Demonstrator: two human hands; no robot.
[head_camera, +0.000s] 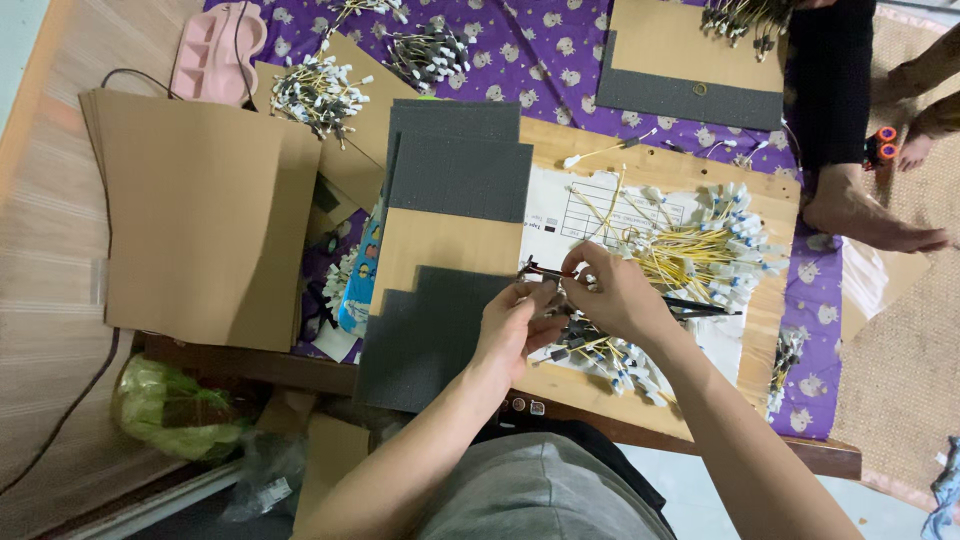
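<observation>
Wooden board (560, 135) serves as work surface, over the purple cloth (560, 50). Brown card stack (200, 220) lies at left, grey foam sheets (455, 170) within reach. Yellow wire pile (690, 245) sits just right of hands. Left hand (510, 325) and right hand (610, 290) both pinch one small wire piece (545, 272), fingertips closed on it, held above the board.

Two bare forearms reach forward from the bottom edge and converge at centre. The left hand (512, 325) is curled, fingers pinched together. The right hand (612, 290) arches just beside it, fingertips meeting the left's, knuckles raised.
</observation>
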